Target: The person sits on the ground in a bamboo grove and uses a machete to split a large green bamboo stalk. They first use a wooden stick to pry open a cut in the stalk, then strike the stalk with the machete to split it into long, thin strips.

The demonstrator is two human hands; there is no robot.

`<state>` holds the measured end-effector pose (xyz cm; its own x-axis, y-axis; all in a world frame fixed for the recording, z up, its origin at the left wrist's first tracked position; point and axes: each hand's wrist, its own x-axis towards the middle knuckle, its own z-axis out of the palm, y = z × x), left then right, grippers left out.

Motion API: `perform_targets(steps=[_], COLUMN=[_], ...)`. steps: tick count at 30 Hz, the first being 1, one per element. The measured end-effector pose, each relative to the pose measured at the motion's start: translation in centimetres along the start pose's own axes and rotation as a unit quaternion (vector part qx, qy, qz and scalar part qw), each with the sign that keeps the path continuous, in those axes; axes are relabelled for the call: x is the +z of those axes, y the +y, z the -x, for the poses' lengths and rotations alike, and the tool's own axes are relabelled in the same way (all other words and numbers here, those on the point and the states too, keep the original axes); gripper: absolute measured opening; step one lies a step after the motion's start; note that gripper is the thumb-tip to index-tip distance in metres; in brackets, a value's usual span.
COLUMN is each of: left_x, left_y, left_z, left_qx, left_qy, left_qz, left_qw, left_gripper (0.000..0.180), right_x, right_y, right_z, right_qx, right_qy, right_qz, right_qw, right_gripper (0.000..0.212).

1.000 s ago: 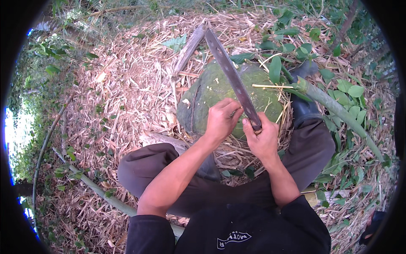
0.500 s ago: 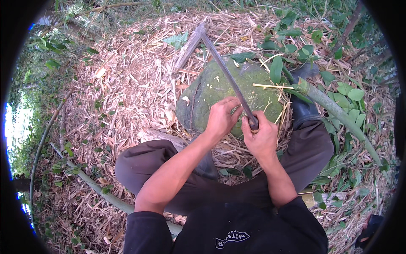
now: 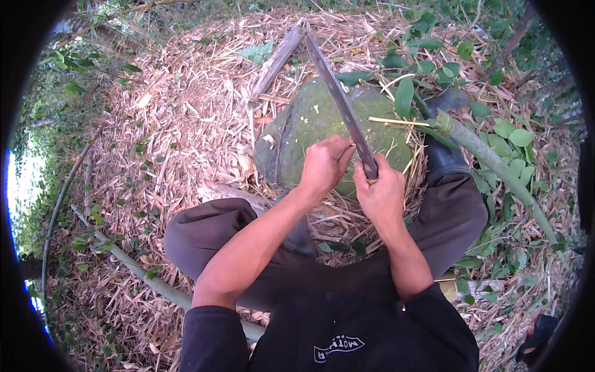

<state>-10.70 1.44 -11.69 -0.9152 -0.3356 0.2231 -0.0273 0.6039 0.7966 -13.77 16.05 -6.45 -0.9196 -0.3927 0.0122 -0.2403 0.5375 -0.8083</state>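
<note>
While the person crouches over the mossy green stone point(image 3: 310, 133), the right hand point(image 3: 383, 193) has its fingers wrapped tight round the handle of a long blade point(image 3: 338, 96) slanting across the stone's top. The left hand point(image 3: 323, 164), fingers curled, pinches the blade just beside the right hand.

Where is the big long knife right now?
In the head view the long knife slants up from the right hand, over the mossy green stone, with the left hand touching its left side.
</note>
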Motion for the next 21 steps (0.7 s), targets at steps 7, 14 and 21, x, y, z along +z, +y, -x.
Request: perform_targets(steps=[7,14,21], left_x=[-0.2,-1.6,-1.9], left_y=[-2.1,0.1,1.6], left_z=[1.0,-1.1,-1.1], left_qx=[-0.203,-0.069,0.007], left_qy=[-0.079,0.158,0.168], left_qz=[-0.135,-0.067,0.024], left_qw=[0.967,0.983,0.985], left_gripper=[0.037,0.013,0.022], right_x=[0.2,1.6,2.9], right_y=[1.4,2.6,4.2], right_z=[-0.9,-2.3,-2.6], right_qx=[0.018,0.017,0.045], right_qy=[0.012,0.028,0.033], right_qz=[0.026,0.059,0.048], right_qw=[0.999,0.998,0.997], right_gripper=[0.019,0.021,0.023])
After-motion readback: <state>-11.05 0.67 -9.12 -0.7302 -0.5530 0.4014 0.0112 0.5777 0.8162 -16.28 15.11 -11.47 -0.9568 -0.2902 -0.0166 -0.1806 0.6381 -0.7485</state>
